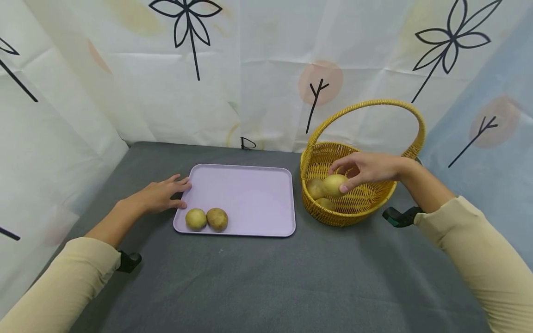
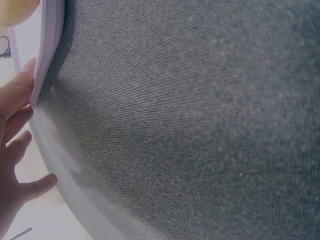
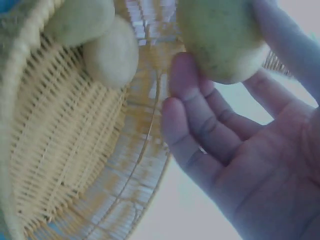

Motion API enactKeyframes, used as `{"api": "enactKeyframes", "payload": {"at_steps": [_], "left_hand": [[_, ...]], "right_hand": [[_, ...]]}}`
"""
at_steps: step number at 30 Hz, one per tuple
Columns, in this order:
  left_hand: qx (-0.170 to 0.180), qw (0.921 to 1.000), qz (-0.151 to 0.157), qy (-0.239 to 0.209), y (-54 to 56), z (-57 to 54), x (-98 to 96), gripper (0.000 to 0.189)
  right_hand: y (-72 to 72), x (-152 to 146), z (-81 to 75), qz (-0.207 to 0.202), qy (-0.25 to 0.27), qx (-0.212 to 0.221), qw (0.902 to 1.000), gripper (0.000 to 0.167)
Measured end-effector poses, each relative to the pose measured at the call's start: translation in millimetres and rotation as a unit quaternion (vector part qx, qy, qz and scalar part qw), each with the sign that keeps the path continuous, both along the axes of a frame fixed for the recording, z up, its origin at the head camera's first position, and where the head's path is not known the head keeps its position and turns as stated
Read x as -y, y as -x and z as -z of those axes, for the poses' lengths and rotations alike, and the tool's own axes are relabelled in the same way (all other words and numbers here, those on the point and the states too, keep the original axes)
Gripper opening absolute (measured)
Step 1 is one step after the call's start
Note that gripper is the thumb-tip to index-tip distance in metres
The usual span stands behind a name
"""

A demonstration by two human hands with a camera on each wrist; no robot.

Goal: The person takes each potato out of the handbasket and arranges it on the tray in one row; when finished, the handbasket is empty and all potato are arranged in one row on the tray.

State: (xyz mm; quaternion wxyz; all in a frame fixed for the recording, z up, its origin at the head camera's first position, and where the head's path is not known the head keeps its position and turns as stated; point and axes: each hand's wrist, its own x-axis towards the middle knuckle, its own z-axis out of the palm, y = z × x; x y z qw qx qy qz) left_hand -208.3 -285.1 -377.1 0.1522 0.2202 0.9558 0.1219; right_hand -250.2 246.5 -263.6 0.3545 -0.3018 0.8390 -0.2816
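Note:
Over the yellow wicker basket (image 1: 366, 196), my right hand (image 1: 362, 169) pinches a potato (image 1: 334, 185) between thumb and fingers. In the right wrist view the same potato (image 3: 220, 40) shows greenish yellow, with the fingertips against it. Two more potatoes, one of them a pale potato (image 3: 111, 52), lie at the left side inside the basket. My left hand (image 1: 160, 196) touches the left edge of a lilac tray (image 1: 250, 199), its fingers fairly straight. Side by side near the tray's front left corner lie a yellowish potato (image 1: 195, 219) and a browner potato (image 1: 217, 219).
A dark grey cloth (image 1: 266, 282) covers the table. The basket's tall arched handle (image 1: 374, 102) rises above my right hand. Behind the table hangs a white patterned curtain (image 1: 266, 92), which also runs along both sides.

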Motion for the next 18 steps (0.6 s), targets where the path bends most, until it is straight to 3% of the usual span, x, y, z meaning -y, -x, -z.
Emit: {"api": "enactKeyframes", "payload": {"at_steps": [9,18], "left_hand": [[-0.003,1.0000,0.003,0.005,-1.3,-2.7,-2.3,0.070],[0.004,0.9999,-0.003,0.012,-0.6,-1.4,-3.9,0.070]], "right_hand": [[-22.2,37,8.3,-0.032,0.098,-0.049,0.9934,0.044],[-39.3,86,26.8,-0.056,0.131,-0.032,0.9893,0.040]]}}
